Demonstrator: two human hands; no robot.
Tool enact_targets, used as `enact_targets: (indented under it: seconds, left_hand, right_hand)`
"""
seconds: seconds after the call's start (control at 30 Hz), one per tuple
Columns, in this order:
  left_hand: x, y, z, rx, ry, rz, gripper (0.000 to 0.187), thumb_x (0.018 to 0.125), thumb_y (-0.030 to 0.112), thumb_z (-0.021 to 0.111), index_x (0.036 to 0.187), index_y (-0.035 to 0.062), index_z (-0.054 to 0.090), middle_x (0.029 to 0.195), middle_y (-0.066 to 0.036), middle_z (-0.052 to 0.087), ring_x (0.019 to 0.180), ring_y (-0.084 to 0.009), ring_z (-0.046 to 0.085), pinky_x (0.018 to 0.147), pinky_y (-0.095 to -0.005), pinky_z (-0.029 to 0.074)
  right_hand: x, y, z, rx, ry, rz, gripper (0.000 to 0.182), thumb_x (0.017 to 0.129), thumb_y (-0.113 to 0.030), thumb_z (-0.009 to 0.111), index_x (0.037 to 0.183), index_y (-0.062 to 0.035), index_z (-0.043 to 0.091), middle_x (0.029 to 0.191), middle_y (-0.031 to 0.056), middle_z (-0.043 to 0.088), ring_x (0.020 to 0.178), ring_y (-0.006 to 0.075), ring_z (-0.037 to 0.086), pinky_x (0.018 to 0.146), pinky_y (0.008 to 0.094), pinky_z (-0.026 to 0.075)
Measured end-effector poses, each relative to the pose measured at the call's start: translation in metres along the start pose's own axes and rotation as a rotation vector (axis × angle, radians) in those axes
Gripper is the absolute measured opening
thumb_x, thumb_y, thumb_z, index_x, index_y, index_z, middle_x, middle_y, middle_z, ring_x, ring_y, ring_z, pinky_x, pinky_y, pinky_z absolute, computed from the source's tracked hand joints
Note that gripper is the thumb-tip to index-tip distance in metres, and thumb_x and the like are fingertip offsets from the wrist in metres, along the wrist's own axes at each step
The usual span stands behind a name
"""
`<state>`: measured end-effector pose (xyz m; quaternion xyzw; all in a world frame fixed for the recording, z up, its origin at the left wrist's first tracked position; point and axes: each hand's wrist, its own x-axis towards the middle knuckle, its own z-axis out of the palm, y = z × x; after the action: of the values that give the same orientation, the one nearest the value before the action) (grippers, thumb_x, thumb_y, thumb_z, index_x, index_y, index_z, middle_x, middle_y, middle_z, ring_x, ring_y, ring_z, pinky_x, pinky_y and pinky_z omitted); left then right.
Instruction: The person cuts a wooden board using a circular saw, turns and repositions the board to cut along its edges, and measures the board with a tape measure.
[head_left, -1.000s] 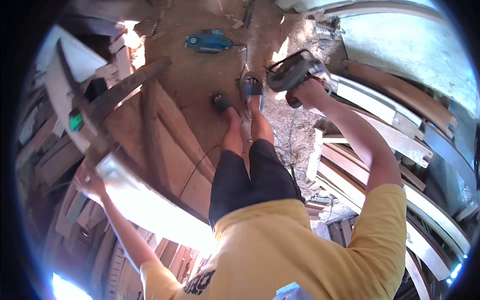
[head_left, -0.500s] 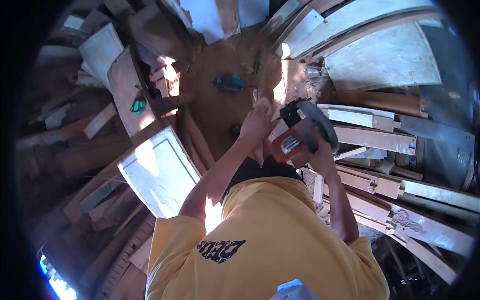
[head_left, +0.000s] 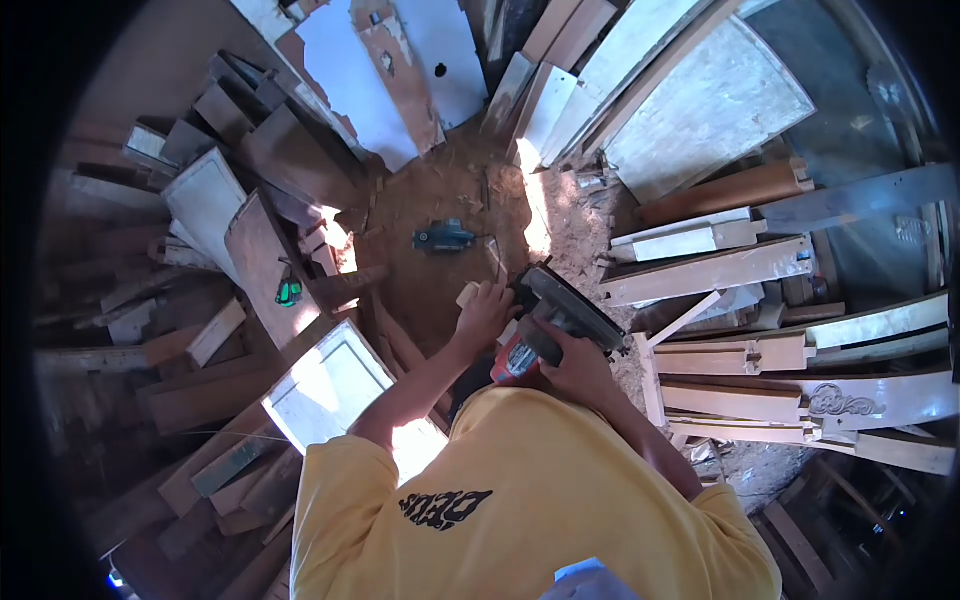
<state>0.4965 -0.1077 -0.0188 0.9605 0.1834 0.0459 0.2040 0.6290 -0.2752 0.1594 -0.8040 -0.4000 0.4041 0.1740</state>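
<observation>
My right hand [head_left: 582, 368] is wrapped round the rear handle of a red and black circular saw [head_left: 572, 308], held in front of my waist. The saw's long dark side points up and to the right. Close to its left side, my left hand [head_left: 484, 320] has its fingers closed over a pale piece of wood [head_left: 467, 294], whose end sticks out past the fingers. Most of this wood is hidden by the hand and the saw. Farther out on the ground lies a blue power tool [head_left: 443, 236].
A green and black tool [head_left: 288, 292] rests on a leaning brown board [head_left: 262, 245] at left. A white panel [head_left: 325, 385] stands near my left elbow. Stacked planks [head_left: 710, 270] line the right, one with carved scrollwork [head_left: 845, 402]. White boards [head_left: 360, 80] stand at the far side.
The saw has turned, showing its long side instead of its round guard, and moved closer to my body with my right hand. My left hand has come nearer too. The head view has shifted.
</observation>
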Motion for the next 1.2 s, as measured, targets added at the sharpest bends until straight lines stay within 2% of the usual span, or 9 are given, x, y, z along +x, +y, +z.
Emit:
enact_targets:
  seconds: [0.23,0.37,0.4,0.47,0.5,0.53,0.67,0.9,1.2]
  left_hand:
    - [-0.004,-0.007,0.015,-0.044,0.057,-0.106,0.035,0.1,0.04,0.064,0.112,0.0075,0.062,0.105,-0.012,0.059,0.105,-0.0317,0.057,0.088,-0.0458,0.05]
    - [0.005,-0.039,-0.029,0.158,-0.151,0.266,0.039,0.1,0.048,0.059,0.112,0.0108,0.064,0.113,-0.009,0.064,0.11,-0.0288,0.059,0.096,-0.045,0.047]
    - [0.002,-0.05,-0.032,0.115,0.093,0.345,0.04,0.1,0.051,0.057,0.111,0.0134,0.064,0.113,-0.006,0.063,0.112,-0.0263,0.059,0.098,-0.0437,0.046]
    - [-0.006,-0.063,-0.038,0.165,0.139,0.408,0.041,0.099,0.053,0.057,0.109,0.0134,0.063,0.114,-0.008,0.062,0.114,-0.0279,0.057,0.096,-0.0466,0.046]
    - [-0.006,-0.065,-0.025,0.123,0.006,0.36,0.041,0.098,0.053,0.058,0.107,0.0132,0.063,0.114,-0.008,0.062,0.115,-0.0276,0.056,0.095,-0.0465,0.046]
    - [-0.009,-0.061,-0.015,0.145,0.08,0.326,0.042,0.096,0.054,0.059,0.105,0.0134,0.063,0.112,-0.007,0.062,0.115,-0.0265,0.056,0.094,-0.0442,0.046]
    - [-0.026,-0.045,0.007,0.135,0.116,0.104,0.04,0.092,0.051,0.066,0.103,0.0128,0.063,0.107,-0.004,0.064,0.114,-0.0246,0.057,0.095,-0.0409,0.048]
    - [-0.049,-0.048,0.017,-0.022,0.248,-0.027,0.042,0.094,0.052,0.066,0.1,0.0107,0.064,0.098,-0.007,0.066,0.105,-0.0291,0.061,0.094,-0.0426,0.051]
    - [-0.039,-0.044,0.004,-0.002,0.123,-0.185,0.038,0.097,0.047,0.063,0.102,0.0093,0.061,0.098,-0.008,0.065,0.103,-0.0275,0.063,0.088,-0.0417,0.052]
  right_hand:
    - [0.004,-0.001,0.01,0.02,0.006,-0.035,0.077,0.085,-0.027,0.077,0.156,-0.0293,0.049,0.092,0.0257,0.074,0.089,0.0467,0.072,0.086,0.0537,0.06]
    - [0.012,0.0,0.0,0.088,0.003,-0.058,0.072,0.085,-0.025,0.076,0.153,-0.0233,0.054,0.099,0.0279,0.074,0.094,0.047,0.072,0.086,0.0519,0.058]
    - [0.018,0.008,0.005,0.11,0.044,-0.225,0.07,0.084,-0.024,0.075,0.151,-0.0193,0.056,0.105,0.0289,0.074,0.098,0.0483,0.071,0.087,0.0513,0.057]
    - [0.015,-0.015,-0.003,0.071,-0.047,-0.151,0.067,0.084,-0.016,0.072,0.149,-0.0083,0.057,0.118,0.0275,0.073,0.111,0.0393,0.073,0.098,0.0436,0.055]
    - [0.017,-0.01,0.004,0.149,-0.062,-0.146,0.067,0.084,-0.012,0.07,0.149,-0.0046,0.057,0.123,0.0244,0.073,0.115,0.0311,0.072,0.1,0.0396,0.053]
    - [0.019,-0.01,0.006,0.176,-0.064,-0.149,0.068,0.084,-0.007,0.069,0.15,-0.0024,0.055,0.123,0.022,0.074,0.114,0.0272,0.072,0.101,0.0386,0.053]
    - [0.019,-0.011,0.012,0.166,-0.139,-0.127,0.067,0.084,-0.003,0.068,0.15,-0.0013,0.055,0.129,0.0239,0.072,0.12,0.0295,0.07,0.106,0.0382,0.051]
    - [0.028,-0.015,0.018,0.117,-0.196,-0.263,0.07,0.084,-0.001,0.069,0.152,-0.0016,0.053,0.131,0.0243,0.071,0.126,0.0307,0.067,0.109,0.0389,0.048]
    - [0.038,-0.025,0.016,0.086,-0.16,-0.285,0.07,0.085,-0.003,0.069,0.153,-0.002,0.052,0.129,0.0247,0.071,0.121,0.0288,0.069,0.105,0.0403,0.05]
